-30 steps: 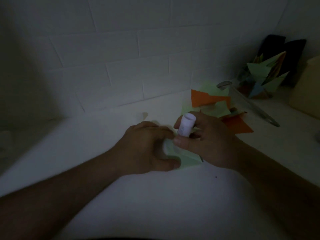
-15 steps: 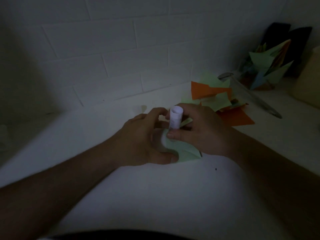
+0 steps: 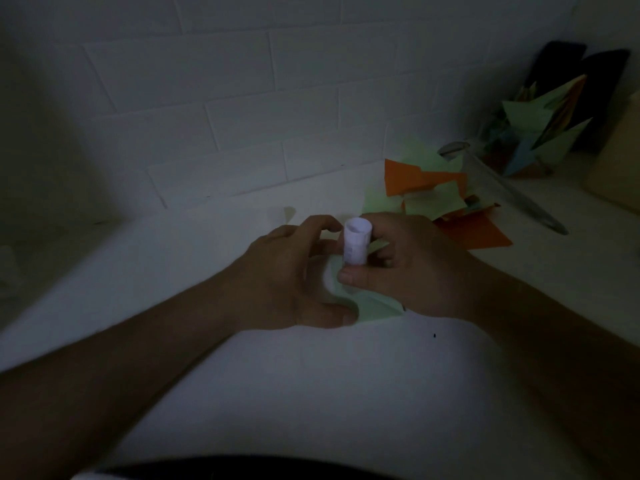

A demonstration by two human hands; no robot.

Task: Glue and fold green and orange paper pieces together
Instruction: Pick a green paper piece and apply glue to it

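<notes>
At centre frame, on the white table (image 3: pixel 311 393), the left hand (image 3: pixel 277 278) rests with its thumb flat on the near edge of a pale green paper piece (image 3: pixel 375 306), fingers arched loosely above it. Just right, touching it, the right hand (image 3: pixel 415 268) curls round an upright white glue stick (image 3: pixel 356 244), standing over the same paper. Farther back, right of centre, lies a pile of orange and green paper pieces (image 3: pixel 429 195), with a folded paper cluster (image 3: pixel 540 133) at upper right.
</notes>
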